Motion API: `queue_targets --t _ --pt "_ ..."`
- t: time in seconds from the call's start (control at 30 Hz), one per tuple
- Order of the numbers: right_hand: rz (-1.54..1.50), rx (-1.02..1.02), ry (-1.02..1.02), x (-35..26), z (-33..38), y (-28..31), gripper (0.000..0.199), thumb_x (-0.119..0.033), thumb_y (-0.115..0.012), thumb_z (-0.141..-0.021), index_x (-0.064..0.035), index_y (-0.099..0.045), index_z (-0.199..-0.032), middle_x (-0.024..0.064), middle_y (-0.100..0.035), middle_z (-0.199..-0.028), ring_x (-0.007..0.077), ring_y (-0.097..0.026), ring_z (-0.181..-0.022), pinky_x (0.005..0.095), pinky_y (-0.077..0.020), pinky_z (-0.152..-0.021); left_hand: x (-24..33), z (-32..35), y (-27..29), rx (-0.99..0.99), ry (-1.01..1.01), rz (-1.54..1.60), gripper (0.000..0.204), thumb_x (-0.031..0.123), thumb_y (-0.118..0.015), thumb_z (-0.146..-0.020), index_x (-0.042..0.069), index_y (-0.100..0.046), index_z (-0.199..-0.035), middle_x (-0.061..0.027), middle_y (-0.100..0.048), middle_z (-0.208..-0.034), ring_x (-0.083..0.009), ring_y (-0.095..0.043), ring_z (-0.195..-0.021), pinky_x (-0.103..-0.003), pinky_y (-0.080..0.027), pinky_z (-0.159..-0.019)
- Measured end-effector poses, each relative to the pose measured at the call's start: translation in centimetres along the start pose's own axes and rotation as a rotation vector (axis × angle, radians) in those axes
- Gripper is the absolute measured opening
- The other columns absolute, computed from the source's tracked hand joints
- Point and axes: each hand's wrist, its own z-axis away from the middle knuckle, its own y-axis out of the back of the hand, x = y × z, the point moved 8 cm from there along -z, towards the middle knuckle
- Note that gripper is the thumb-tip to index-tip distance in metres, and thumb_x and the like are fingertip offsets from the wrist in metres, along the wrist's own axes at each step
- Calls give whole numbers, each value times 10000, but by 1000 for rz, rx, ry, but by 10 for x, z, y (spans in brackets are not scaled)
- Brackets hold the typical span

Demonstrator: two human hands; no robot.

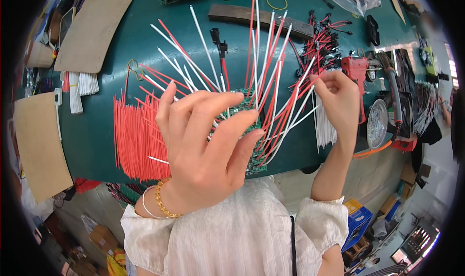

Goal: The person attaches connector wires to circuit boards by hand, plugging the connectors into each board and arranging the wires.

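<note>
Presently, my left hand [203, 130] is in front of the green circuit boards [256, 167], with the fingers bent and a small gap between the thumb and the forefinger; I see nothing held in this gap. My right hand [339, 99] has its thumb and forefinger close together, just at the upper ends of some red and white wires [286, 109], but I cannot tell if a wire is pinched there. The boards lie at the near edge of the tabletop [101, 152], partly hidden by my left hand, and many wires spread upward from them like a fan. To the left of the boards lies a thick pile of red wires [138, 138]. On the right side are white wires [325, 128], black plugs [322, 46] with red leads, and a red tool [355, 69].
</note>
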Motion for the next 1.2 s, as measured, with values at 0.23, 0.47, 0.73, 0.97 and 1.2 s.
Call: queue_targets --t 0.23,0.47,0.73,0.97,1.2 --pt "82 -186 -152 11 -5 -13 171 -188 -680 -826 -20 -692 -801 85 -676 -669 179 -660 -617 303 -489 -588 51 15 -50 -322 -268 120 468 315 -778 -585 141 -701 -1013 -152 -489 -1412 -428 -366 -1336 -762 -140 -1033" --pt "-411 483 14 4 25 77 127 -74 -644 -883 34 -646 -951 56 -693 -790 52 -556 -671 191 -389 -598 39 16 -56 -332 -191 17 497 311 -803 -598 102 -687 -1035 -183 -492 -1397 -448 -382 -1326 -756 -200 -1016" --pt "-706 25 444 -91 86 36 213 40 -682 -656 20 -566 -834 104 -620 -661 124 -497 -576 242 -350 -499 18 -2 -20 -7 119 635 331 45 -788 -702 15 -686 -1015 -101 -702 -1019 -254 -660 -918 -398 -498 -872" --pt "-553 -95 524 -113 78 -18 208 96 -681 -658 2 -558 -798 59 -588 -689 140 -481 -559 257 -359 -485 -25 3 -23 -190 281 662 179 -63 -757 -671 -5 -695 -829 -86 -682 -768 -208 -648 -695 -286 -501 -619" --pt "-296 76 719 -127 76 -28 235 94 -700 -660 -19 -578 -827 48 -588 -701 172 -459 -508 292 -349 -466 -47 0 -21 -105 172 412 135 -59 -735 -731 -13 -683 -847 -81 -669 -757 -146 -638 -640 -251 -487 -557"
